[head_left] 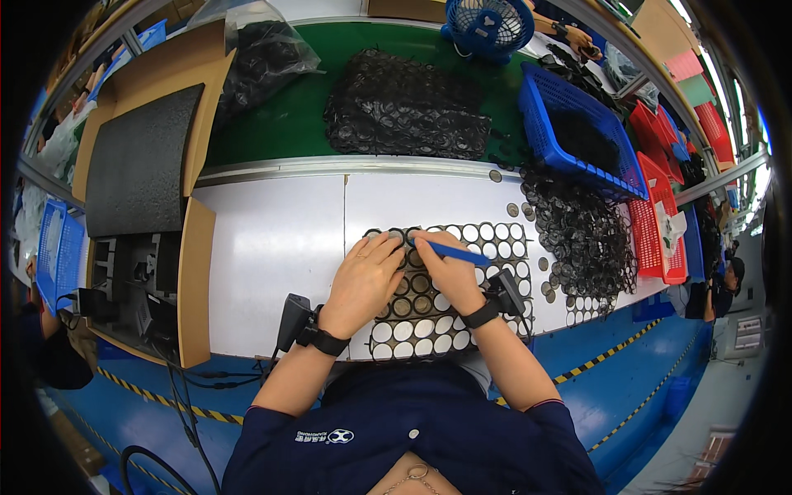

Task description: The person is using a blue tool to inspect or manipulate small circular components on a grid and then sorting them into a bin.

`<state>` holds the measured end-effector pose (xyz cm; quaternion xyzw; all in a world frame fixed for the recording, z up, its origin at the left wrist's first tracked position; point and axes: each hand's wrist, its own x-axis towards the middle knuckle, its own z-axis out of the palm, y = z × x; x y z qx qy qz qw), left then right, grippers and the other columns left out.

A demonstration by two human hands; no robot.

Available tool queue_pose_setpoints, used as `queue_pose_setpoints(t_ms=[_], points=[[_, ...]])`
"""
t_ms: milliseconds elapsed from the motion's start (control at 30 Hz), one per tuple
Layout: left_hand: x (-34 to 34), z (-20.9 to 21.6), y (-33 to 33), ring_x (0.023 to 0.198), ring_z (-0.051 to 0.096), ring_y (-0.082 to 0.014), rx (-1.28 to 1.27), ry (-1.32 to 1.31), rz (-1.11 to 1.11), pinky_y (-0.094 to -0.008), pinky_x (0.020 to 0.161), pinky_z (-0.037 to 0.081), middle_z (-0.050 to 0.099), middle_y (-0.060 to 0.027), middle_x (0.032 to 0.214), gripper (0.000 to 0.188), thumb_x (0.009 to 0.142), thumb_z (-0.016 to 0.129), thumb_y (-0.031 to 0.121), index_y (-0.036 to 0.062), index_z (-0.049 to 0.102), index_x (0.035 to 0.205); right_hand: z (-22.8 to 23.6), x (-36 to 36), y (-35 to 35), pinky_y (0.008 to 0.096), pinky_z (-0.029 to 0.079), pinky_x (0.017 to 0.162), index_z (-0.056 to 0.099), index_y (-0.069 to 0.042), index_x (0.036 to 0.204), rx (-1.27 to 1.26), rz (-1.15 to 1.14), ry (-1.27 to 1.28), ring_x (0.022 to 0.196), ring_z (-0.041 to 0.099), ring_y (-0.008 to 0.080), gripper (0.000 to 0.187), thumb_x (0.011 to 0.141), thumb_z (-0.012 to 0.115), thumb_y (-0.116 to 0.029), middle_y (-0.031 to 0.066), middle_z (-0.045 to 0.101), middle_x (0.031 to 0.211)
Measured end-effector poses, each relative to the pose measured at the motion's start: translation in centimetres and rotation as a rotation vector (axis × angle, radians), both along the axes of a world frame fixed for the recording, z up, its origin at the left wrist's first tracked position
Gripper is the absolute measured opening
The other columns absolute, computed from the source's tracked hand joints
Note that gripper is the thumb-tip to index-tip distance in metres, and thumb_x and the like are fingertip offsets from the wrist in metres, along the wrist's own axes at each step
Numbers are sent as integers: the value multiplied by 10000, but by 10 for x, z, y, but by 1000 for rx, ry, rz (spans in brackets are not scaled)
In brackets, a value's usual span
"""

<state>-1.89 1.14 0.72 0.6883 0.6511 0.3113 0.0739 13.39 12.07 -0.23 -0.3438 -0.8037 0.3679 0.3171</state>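
In front of me lies a flat tray (403, 331) of round cells in rows, many filled with white discs and the middle ones ringed in black. My left hand (360, 279) rests over the tray's left side, its fingers spread on the upper rows, fingertips touching the black rings. Closed around a slim blue stick-like tool (462, 254), my right hand (448, 275) works beside the left at the tray's top rows. The tool points to the right; its working tip is hidden by my fingers. Each wrist wears a black strap with a small black device.
A heap of black rings (582, 239) lies right of the tray, with loose discs beside it. Beyond stand a blue basket (606, 173), red baskets (657, 223) and a blue fan (488, 29). Black part sheets (404, 107) lie on the green surface; a cardboard box (198, 280) stands left.
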Motion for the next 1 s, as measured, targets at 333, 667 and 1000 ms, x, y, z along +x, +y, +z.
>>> queue_pose_setpoints(t_ms=[333, 667, 1000], points=[[1, 1, 1, 1258, 567, -326, 58, 7, 10, -441, 1091, 429, 643, -138, 1273, 317, 826, 729, 90, -1, 697, 1128, 18, 112, 71, 447, 517, 863, 734, -27, 1119, 793, -594, -417, 1022, 644, 337, 226, 946, 653, -148, 201, 688, 1117], [-2, -1, 1, 964, 640, -290, 179, -61, -23, -410, 883, 492, 666, -82, 982, 169, 793, 733, 38, 11, 729, 960, 10, 26, -20, 210, 506, 628, 706, -11, 1196, -700, -31, 121, 790, 638, 77, 307, 997, 653, -237, 33, 707, 926], [-4, 1, 1, 948, 637, -272, 143, -67, -17, -394, 854, 492, 660, -72, 952, 138, 786, 725, 45, 24, 748, 920, 8, 23, -20, 215, 507, 617, 718, -29, 1188, -687, -33, 67, 783, 642, 76, 312, 992, 656, -263, 19, 711, 908]])
